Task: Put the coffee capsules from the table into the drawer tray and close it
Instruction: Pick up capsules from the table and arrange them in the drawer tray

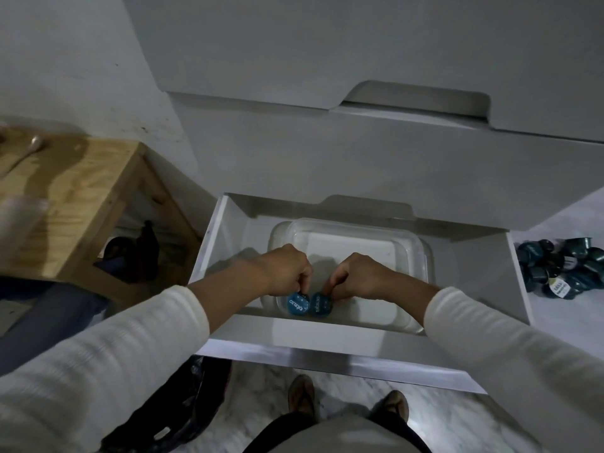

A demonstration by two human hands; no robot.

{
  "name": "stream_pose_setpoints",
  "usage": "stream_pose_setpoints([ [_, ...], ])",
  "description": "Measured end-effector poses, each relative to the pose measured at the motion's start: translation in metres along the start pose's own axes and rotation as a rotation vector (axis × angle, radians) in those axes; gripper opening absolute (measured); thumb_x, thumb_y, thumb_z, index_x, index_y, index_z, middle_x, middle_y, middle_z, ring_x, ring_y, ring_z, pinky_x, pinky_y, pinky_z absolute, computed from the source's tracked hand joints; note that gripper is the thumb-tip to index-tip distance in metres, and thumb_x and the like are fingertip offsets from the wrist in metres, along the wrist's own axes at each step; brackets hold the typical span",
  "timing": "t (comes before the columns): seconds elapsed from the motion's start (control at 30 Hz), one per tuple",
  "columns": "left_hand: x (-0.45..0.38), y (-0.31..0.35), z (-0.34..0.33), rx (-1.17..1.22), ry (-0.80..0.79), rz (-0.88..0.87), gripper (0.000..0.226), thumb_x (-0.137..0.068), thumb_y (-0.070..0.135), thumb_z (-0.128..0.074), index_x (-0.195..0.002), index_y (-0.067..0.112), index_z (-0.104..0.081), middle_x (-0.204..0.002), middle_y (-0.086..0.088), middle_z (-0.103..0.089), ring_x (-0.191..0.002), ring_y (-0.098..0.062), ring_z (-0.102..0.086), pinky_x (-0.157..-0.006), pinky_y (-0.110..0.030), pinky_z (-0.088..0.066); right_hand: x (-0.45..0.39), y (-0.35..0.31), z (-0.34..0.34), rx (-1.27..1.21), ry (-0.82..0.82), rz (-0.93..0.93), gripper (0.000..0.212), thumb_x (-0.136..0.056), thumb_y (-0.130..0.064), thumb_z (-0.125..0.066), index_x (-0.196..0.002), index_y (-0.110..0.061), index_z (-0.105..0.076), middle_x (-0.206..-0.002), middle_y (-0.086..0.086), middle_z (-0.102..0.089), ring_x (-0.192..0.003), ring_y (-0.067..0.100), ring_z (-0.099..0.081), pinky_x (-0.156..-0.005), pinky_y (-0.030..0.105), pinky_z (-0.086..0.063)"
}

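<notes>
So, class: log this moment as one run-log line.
left hand: holds capsule | right hand: holds capsule | over tray | drawer: open

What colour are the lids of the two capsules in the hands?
Blue with white lettering, on both capsules; clearest in the head view.

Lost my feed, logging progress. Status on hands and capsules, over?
Left hand and right hand each pinch a blue capsule over the clear tray. Drawer open. Capsule pile waiting on the right. Nothing blocking.
</notes>
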State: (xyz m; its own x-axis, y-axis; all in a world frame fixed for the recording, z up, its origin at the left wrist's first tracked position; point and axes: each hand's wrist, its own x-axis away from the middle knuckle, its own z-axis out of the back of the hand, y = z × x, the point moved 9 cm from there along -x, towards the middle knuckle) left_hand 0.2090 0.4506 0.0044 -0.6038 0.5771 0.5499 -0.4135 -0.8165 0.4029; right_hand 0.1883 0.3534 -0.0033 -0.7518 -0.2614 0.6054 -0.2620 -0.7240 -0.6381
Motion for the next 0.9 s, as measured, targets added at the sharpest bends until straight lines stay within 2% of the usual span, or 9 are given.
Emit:
stream_pose_setpoints([
  [0.17,0.003,0.001,0.002,-0.054,0.02,0.002,0.022,-0.086,0.001,-0.056,-0.094,0.013,-0.072,-0.1,-0.004,-0.069,-0.082,-0.013,-0.058,-0.07,-0.02,-0.044,-0.001,0.001,-0.003,0.014,-0.02,0.003,0.019,-0.074,-0.003,-0.07,-0.091,-0.01,-0.074,-0.098,0.01,-0.073,-0.083,0.014,-0.063,-0.078,0.022,-0.053],
  [0.23,0.005,0.002,0.002,-0.062,0.029,0.004,0.022,-0.085,0.0,-0.056,-0.094,0.013,-0.072,-0.101,-0.004,-0.069,-0.083,-0.014,-0.06,-0.071,-0.02,-0.045,-0.001,0.002,-0.004,0.017,-0.03,0.0,0.018,-0.075,-0.004,-0.069,-0.092,-0.01,-0.073,-0.099,0.01,-0.072,-0.084,0.015,-0.063,-0.082,0.025,-0.053],
  [0.33,0.005,0.001,0.003,-0.062,0.044,0.014,0.021,-0.085,0.0,-0.057,-0.095,0.013,-0.071,-0.102,-0.004,-0.068,-0.08,-0.012,-0.057,-0.073,-0.02,-0.046,0.001,0.002,-0.004,0.029,-0.041,0.012,0.018,-0.077,-0.007,-0.068,-0.095,-0.01,-0.071,-0.1,0.01,-0.07,-0.085,0.016,-0.063,-0.076,0.021,-0.051],
  [0.47,0.011,0.001,0.011,-0.055,0.084,0.06,0.021,-0.089,0.01,-0.059,-0.107,0.018,-0.066,-0.113,-0.004,-0.062,-0.091,-0.016,-0.059,-0.084,-0.024,-0.05,0.002,-0.001,0.0,0.083,0.008,0.026,0.023,-0.081,-0.018,-0.066,-0.104,-0.017,-0.065,-0.11,0.005,-0.066,-0.098,0.017,-0.062,-0.081,0.023,-0.049],
  [0.6,0.022,0.008,0.023,-0.079,0.185,0.121,0.031,-0.096,0.027,-0.046,-0.125,0.02,-0.054,-0.123,-0.009,-0.057,-0.103,-0.024,-0.06,-0.087,-0.031,-0.05,0.01,-0.014,0.007,0.306,0.148,0.085,0.036,-0.091,-0.027,-0.053,-0.125,-0.015,-0.052,-0.13,0.006,-0.056,-0.114,0.02,-0.054,-0.093,0.025,-0.039],
  [0.7,0.027,0.02,0.029,-0.141,0.332,0.154,0.035,-0.098,0.023,-0.04,-0.132,0.015,-0.046,-0.128,-0.009,-0.054,-0.109,-0.022,-0.057,-0.083,-0.029,-0.048,0.028,-0.024,0.012,0.354,0.285,0.132,0.044,-0.094,-0.025,-0.045,-0.136,-0.012,-0.039,-0.143,0.008,-0.042,-0.128,0.022,-0.041,-0.105,0.027,-0.031],
  [0.77,0.031,0.029,0.031,-0.107,0.46,0.169,0.038,-0.099,0.023,-0.039,-0.135,0.011,-0.041,-0.136,-0.009,-0.049,-0.121,-0.021,-0.049,-0.096,-0.029,-0.045,0.042,-0.027,0.018,0.415,0.396,0.159,0.049,-0.096,-0.027,-0.042,-0.14,-0.013,-0.03,-0.149,0.006,-0.032,-0.135,0.02,-0.032,-0.109,0.027,-0.027],
  [0.83,0.037,0.042,0.033,-0.028,0.571,0.175,0.045,-0.1,0.028,-0.034,-0.141,0.01,-0.032,-0.146,-0.008,-0.038,-0.133,-0.019,-0.037,-0.109,-0.027,-0.033,0.058,-0.027,0.025,0.473,0.514,0.177,0.052,-0.096,-0.031,-0.041,-0.142,-0.014,-0.025,-0.151,0.005,-0.027,-0.139,0.018,-0.025,-0.112,0.027,-0.023],
  [0.9,0.045,0.059,0.037,-0.018,0.672,0.171,0.05,-0.101,0.031,-0.031,-0.145,0.011,-0.022,-0.152,-0.006,-0.029,-0.14,-0.017,-0.027,-0.114,-0.024,-0.022,0.074,-0.025,0.032,0.484,0.616,0.19,0.054,-0.095,-0.034,-0.043,-0.142,-0.014,-0.027,-0.151,0.006,-0.028,-0.14,0.019,-0.025,-0.114,0.03,-0.022],
])
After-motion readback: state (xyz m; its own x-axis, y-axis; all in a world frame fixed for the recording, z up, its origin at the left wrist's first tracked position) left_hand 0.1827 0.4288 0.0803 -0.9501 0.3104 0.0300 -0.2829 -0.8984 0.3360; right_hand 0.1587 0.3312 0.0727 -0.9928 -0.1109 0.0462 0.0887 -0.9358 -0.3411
